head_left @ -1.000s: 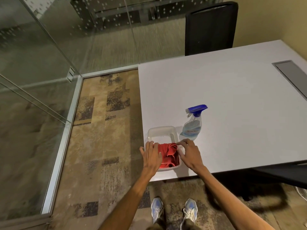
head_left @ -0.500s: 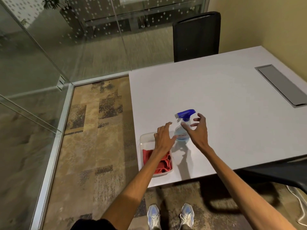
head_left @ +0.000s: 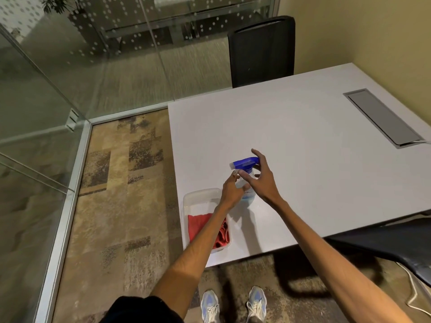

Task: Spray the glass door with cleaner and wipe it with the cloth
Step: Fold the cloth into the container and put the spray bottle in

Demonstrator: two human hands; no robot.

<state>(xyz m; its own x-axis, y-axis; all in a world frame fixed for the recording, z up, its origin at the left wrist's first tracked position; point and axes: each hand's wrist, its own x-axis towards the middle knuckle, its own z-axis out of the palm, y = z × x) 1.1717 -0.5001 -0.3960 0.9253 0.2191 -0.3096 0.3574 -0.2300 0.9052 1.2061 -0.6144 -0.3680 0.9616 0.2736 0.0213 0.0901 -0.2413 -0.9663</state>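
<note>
Spray bottle (head_left: 246,162): where do we log it? (A)

Upright on the white bench (head_left: 303,148), near the bench's left near corner, just to the right of the clear tray (head_left: 200,191). Blue trigger head, nozzle pointing left, pale liquid in the body. (B)

Hands? (A)

We note both at the bottle. The left hand (head_left: 233,190) reaches in over the tray, fingers nearly straight and pointed at the neck, thumb by the body. The right hand (head_left: 261,183) arches over from the right, fingers spread, forefinger behind the trigger head, thumb near the neck. We cannot tell whether either has firm contact; neither is wrapped round the bottle. (B)

Cloth? (A)

Red cloth (head_left: 200,224) lies bunched in the near end of the tray, partly hidden by the left forearm. Neither hand touches it. (B)

And the glass door (head_left: 35,89)? (A)

Left of the bench, across a strip of patterned carpet (head_left: 112,183), well apart from the bottle. A black chair (head_left: 261,50) stands at the bench's far edge; a grey hatch (head_left: 382,117) sits in the top on the far right. (B)
</note>
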